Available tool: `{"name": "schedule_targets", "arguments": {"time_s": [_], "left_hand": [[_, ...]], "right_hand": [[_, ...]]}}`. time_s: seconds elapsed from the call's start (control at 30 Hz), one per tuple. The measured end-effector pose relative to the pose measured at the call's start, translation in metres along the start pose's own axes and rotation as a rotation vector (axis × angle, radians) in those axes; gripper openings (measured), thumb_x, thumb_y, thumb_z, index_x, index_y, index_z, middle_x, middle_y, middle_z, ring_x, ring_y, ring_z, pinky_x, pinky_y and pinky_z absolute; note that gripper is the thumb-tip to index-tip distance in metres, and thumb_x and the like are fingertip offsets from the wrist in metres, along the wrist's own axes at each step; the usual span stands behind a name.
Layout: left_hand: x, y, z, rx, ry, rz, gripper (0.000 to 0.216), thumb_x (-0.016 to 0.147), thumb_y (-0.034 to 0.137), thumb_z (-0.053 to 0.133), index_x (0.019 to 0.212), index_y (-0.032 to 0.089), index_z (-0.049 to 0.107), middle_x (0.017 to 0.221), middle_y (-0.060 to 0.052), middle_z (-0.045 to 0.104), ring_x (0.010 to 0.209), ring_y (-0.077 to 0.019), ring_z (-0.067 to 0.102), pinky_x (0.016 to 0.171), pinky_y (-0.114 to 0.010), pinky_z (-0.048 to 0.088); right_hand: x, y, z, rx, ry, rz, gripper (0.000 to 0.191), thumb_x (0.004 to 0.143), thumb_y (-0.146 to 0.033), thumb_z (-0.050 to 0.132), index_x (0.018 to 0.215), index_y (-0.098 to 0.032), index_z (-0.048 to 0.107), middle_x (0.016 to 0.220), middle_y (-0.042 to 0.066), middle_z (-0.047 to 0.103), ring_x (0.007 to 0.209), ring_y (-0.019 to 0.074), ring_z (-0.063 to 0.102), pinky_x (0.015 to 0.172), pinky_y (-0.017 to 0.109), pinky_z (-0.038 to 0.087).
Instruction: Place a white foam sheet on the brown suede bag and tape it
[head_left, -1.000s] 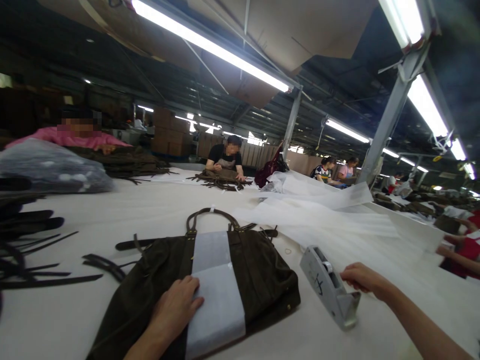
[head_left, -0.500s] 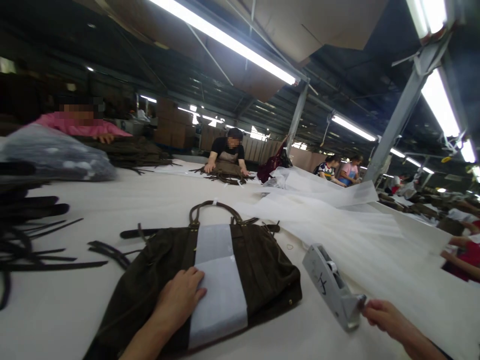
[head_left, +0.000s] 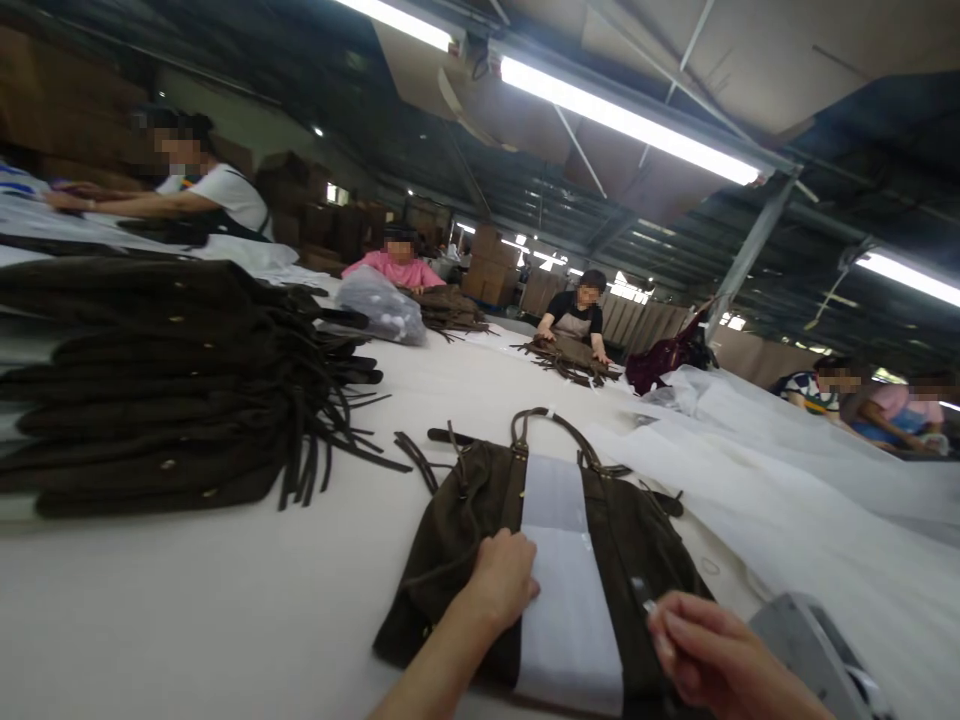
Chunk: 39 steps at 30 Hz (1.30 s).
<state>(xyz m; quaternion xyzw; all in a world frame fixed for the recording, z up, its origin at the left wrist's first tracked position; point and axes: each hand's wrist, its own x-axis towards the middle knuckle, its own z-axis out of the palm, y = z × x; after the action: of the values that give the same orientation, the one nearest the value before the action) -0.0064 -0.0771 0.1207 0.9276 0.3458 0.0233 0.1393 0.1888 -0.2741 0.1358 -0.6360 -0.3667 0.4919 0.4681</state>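
A dark brown suede handbag lies flat on the white table, handles pointing away from me. A white foam wrap strip runs lengthwise over its middle. My left hand presses down, fingers curled, on the bag at the strip's left edge. My right hand hovers over the bag's right side, fingers pinched on a small piece of clear tape. The grey tape dispenser sits just right of that hand.
A tall stack of the same dark bags with dangling straps fills the left. Sheets of white wrapping spread to the right. Several other people work at the table's far side, with bags and a plastic-wrapped bundle.
My right hand left the dispenser and came over the bag with a piece of tape. My view swung left, bringing the bag stack into sight. The left hand stayed on the strip.
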Motion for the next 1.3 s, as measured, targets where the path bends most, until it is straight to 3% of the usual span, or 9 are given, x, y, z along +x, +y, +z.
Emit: {"name": "schedule_targets", "arguments": {"time_s": [0.07,0.17,0.27,0.37,0.57,0.73,0.93,1.13,1.3], "left_hand": [[0.001,-0.007,-0.002,-0.033,-0.012,-0.009,0.028,0.074,0.024,0.061,0.101,0.018,0.066,0.11,-0.009,0.065,0.106,-0.0277,0.056,0.09,-0.038,0.045],[0.001,-0.017,-0.004,-0.084,-0.022,-0.019,0.032,0.07,0.03,0.067,0.101,0.023,0.067,0.108,-0.005,0.066,0.106,-0.0255,0.056,0.089,-0.034,0.046],[0.0,-0.022,-0.005,-0.116,-0.028,-0.007,0.026,0.068,0.029,0.069,0.093,0.024,0.07,0.111,-0.004,0.064,0.107,-0.0258,0.054,0.09,-0.034,0.045],[0.0,-0.023,-0.006,-0.13,-0.032,0.005,0.014,0.067,0.028,0.069,0.08,0.022,0.073,0.109,-0.006,0.061,0.105,-0.0261,0.054,0.09,-0.034,0.045],[0.002,-0.021,-0.009,-0.133,-0.04,-0.002,0.013,0.067,0.03,0.07,0.076,0.022,0.074,0.105,-0.008,0.058,0.105,-0.0273,0.051,0.093,-0.036,0.044],[0.002,-0.015,-0.015,-0.094,-0.047,0.048,0.019,0.066,0.024,0.068,0.083,0.018,0.074,0.136,-0.01,0.046,0.119,-0.0328,0.042,0.095,-0.043,0.044],[0.002,-0.018,-0.011,-0.113,-0.098,0.098,0.039,0.072,0.021,0.06,0.111,0.019,0.064,0.132,-0.007,0.055,0.121,-0.0303,0.044,0.101,-0.049,0.039],[0.003,-0.022,0.001,-0.153,-0.112,0.068,0.059,0.074,0.021,0.053,0.133,0.019,0.049,0.141,-0.007,0.047,0.134,-0.0327,0.032,0.112,-0.056,0.023],[0.001,-0.022,0.003,-0.154,-0.139,0.056,0.063,0.075,0.022,0.052,0.137,0.019,0.044,0.145,-0.007,0.042,0.137,-0.0334,0.027,0.114,-0.057,0.019]], "right_hand": [[0.046,-0.022,0.038,0.188,-0.093,-0.059,0.032,0.072,-0.047,0.072,0.089,-0.021,0.065,0.078,0.002,0.059,0.056,0.007,0.041,0.05,0.021,0.029],[0.117,-0.034,0.074,0.229,-0.096,-0.067,0.038,0.068,-0.045,0.075,0.092,-0.018,0.064,0.081,0.002,0.062,0.056,0.0057,0.042,0.048,0.018,0.027],[0.168,-0.025,0.083,0.173,-0.071,-0.063,0.041,0.067,-0.047,0.073,0.094,-0.017,0.062,0.083,0.002,0.064,0.055,0.0055,0.043,0.045,0.017,0.025],[0.193,-0.012,0.081,0.113,-0.043,-0.067,0.043,0.067,-0.05,0.07,0.094,-0.017,0.062,0.083,0.003,0.065,0.053,0.0056,0.044,0.043,0.017,0.023],[0.208,0.002,0.078,0.04,-0.017,-0.078,0.044,0.068,-0.054,0.065,0.092,-0.017,0.063,0.08,0.002,0.064,0.05,0.0053,0.041,0.04,0.017,0.02],[0.211,0.004,0.08,-0.002,-0.01,-0.094,0.043,0.071,-0.056,0.06,0.09,-0.018,0.062,0.076,0.0,0.062,0.047,0.0047,0.039,0.037,0.017,0.019],[0.213,0.002,0.081,-0.06,0.0,-0.117,0.04,0.074,-0.054,0.058,0.087,-0.017,0.061,0.075,0.0,0.063,0.043,0.0039,0.038,0.036,0.018,0.02],[0.222,0.004,0.082,-0.141,0.016,-0.173,0.033,0.072,-0.047,0.063,0.082,-0.016,0.059,0.067,-0.001,0.064,0.04,0.0051,0.039,0.035,0.019,0.022],[0.229,0.005,0.081,-0.17,0.028,-0.221,0.027,0.072,-0.042,0.062,0.079,-0.017,0.058,0.064,-0.002,0.065,0.04,0.0047,0.039,0.037,0.019,0.022]]}}
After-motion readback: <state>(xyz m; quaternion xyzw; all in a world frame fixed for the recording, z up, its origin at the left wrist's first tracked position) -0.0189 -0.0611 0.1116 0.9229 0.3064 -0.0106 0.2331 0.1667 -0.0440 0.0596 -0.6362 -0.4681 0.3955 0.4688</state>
